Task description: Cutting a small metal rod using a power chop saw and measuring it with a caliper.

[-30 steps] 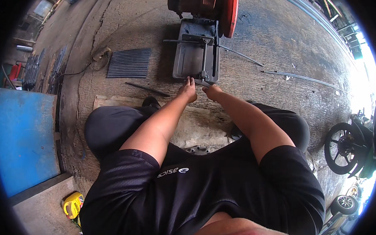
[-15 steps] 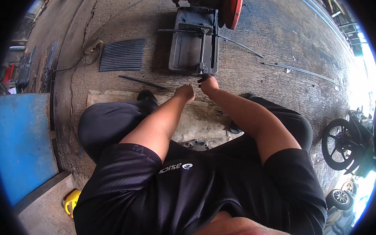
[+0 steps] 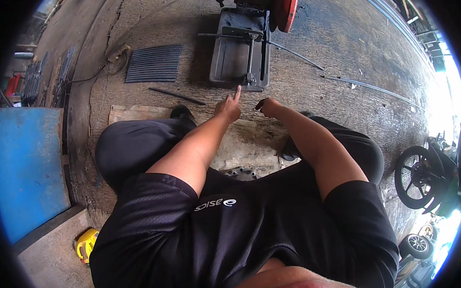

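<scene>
A cut-off saw with a red blade guard (image 3: pixel 285 13) stands ahead of me on its dark metal base (image 3: pixel 226 66). A long thin metal rod (image 3: pixel 297 56) runs crosswise through the saw's vise (image 3: pixel 251 58) and out to the right. My left hand (image 3: pixel 228 107) points its index finger at the front of the base, just left of the vise's screw end; its other fingers are curled and nothing shows in them. To its right, my right hand (image 3: pixel 270 108) is curled just short of the base. Something dark shows at its fingertips, too small to name.
On the floor left of the saw lie a row of short dark rods (image 3: pixel 154 63) and a single short rod (image 3: pixel 177 96). A cord (image 3: pixel 93 78) trails farther left. A blue panel (image 3: pixel 29 162) and yellow tape measure (image 3: pixel 86 244) are at left. A motorcycle (image 3: pixel 422 176) stands at right.
My right hand has drawn back from the front end of the vise and moved slightly right. My left hand has risen from a closed shape and stretched its index finger forward.
</scene>
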A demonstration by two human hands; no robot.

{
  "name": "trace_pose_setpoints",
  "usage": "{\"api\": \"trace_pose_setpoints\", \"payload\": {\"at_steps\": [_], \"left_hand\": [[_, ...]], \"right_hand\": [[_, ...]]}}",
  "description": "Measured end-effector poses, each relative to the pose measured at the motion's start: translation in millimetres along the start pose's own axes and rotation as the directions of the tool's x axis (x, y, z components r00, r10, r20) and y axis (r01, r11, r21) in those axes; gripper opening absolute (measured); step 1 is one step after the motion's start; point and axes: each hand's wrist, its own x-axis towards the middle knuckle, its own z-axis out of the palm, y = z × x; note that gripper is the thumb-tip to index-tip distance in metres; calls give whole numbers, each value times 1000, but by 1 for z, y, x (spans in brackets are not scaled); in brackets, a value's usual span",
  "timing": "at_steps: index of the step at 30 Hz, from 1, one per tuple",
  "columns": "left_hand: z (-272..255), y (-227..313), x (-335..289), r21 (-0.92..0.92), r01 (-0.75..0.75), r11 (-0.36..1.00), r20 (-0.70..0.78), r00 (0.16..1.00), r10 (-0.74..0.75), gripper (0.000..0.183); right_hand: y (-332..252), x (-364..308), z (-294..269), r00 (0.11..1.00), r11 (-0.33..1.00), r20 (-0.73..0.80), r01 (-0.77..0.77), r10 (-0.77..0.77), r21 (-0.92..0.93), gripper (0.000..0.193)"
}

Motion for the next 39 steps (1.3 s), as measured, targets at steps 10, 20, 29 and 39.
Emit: {"api": "trace_pose_setpoints", "payload": {"at_steps": [10, 20, 29, 39], "left_hand": [[5, 3, 8, 81, -153, 985, 542, 836, 85, 78], [-21, 19, -3, 60, 143, 988, 256, 954, -153, 85], [8, 6, 17, 224, 22, 974, 655, 737, -167, 65], [-5, 31, 2, 41, -107, 993, 367, 926, 85, 77]], "right_hand": [[-2, -3, 0, 986, 947, 51, 165, -157, -275, 36], [-13, 2, 1, 966, 956, 254, 114, -43, -270, 22], [-10, 7, 7, 960, 986, 279, 35, 13, -165, 22], [-13, -10, -4, 977, 989, 215, 33, -2, -143, 22]]}}
